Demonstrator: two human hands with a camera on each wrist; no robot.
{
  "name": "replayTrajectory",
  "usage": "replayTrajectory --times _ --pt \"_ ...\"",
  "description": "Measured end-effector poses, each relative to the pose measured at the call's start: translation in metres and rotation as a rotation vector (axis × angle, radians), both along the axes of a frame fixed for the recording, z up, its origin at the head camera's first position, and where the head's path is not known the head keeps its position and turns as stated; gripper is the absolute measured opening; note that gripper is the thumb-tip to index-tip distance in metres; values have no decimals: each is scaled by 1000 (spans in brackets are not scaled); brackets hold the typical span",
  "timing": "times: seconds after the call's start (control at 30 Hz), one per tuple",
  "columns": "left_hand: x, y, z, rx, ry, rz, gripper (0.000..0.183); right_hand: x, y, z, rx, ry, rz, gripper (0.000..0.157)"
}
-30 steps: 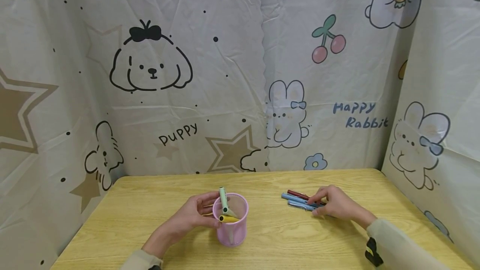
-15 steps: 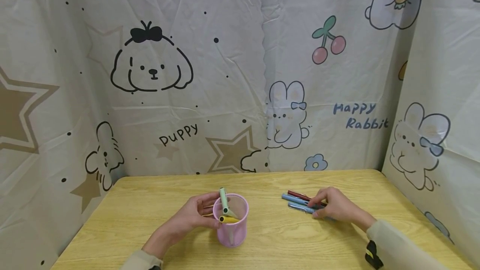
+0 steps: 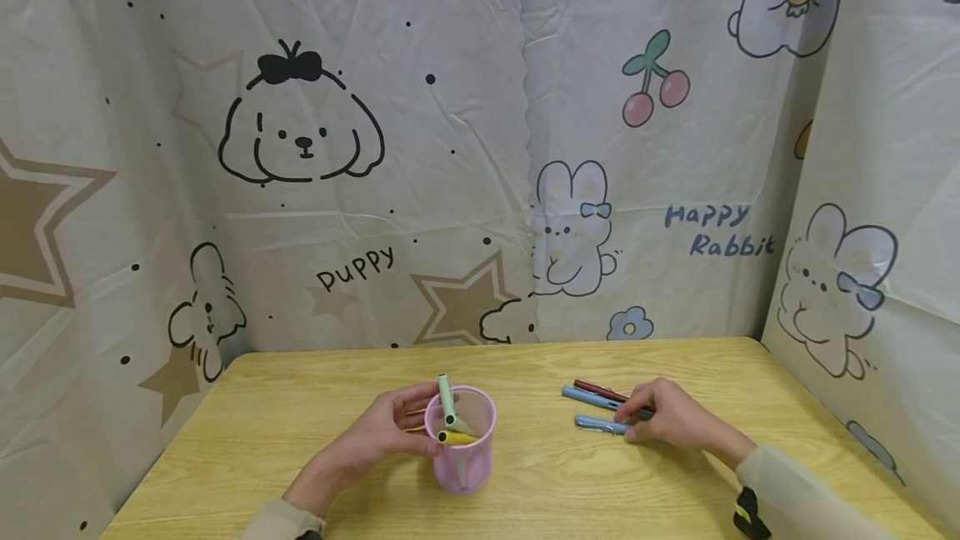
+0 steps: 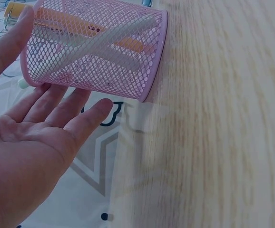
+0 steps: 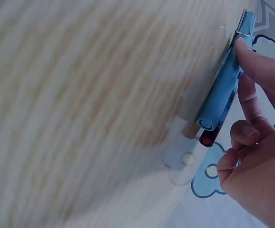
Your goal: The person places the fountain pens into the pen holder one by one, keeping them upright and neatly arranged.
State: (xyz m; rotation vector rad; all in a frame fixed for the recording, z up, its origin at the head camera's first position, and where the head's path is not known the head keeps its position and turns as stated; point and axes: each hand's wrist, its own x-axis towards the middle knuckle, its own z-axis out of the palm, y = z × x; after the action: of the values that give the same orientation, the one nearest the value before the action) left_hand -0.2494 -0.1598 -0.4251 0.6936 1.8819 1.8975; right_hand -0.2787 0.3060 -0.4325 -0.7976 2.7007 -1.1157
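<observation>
A pink mesh pen cup [image 3: 465,473] stands on the table left of the right-hand pens. My left hand [image 3: 386,426] holds it near the rim, thumb in front and fingers behind. Inside lean a pale green pen [image 3: 447,398] and a yellow pen [image 3: 456,438]; the left wrist view shows their barrels through the mesh [image 4: 94,47]. My right hand [image 3: 671,417] pinches the nearest blue pen [image 3: 596,424] between thumb and fingertips, covering its right end. Behind it lie another blue pen [image 3: 587,396] and a dark red pen [image 3: 596,388], partly hidden by the hand.
The wood-grain table [image 3: 525,507] has rounded back corners. A pale printed curtain [image 3: 465,148] with animal drawings hangs behind it and along both sides.
My right hand has drawn the nearest blue pen slightly toward me, widening its gap from the other blue pen. The left hand and the pen cup stay in place.
</observation>
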Motion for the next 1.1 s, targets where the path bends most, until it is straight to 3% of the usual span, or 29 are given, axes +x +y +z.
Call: replayTrajectory --times 0.23,0.5,0.67,0.83,1.1 --pt "-1 0 1 7 2 -12 85 5 -3 1 -7 5 7 18" --pt "-1 0 1 2 -2 -8 85 12 -7 4 153 104 -65 20" --pt "-1 0 1 5 0 -10 85 15 -11 6 184 92 -109 20" --pt "0 -1 1 11 -3 -19 86 15 -13 6 162 52 -113 16" --pt "0 -1 1 10 -1 -25 85 14 -14 2 82 15 -44 13"
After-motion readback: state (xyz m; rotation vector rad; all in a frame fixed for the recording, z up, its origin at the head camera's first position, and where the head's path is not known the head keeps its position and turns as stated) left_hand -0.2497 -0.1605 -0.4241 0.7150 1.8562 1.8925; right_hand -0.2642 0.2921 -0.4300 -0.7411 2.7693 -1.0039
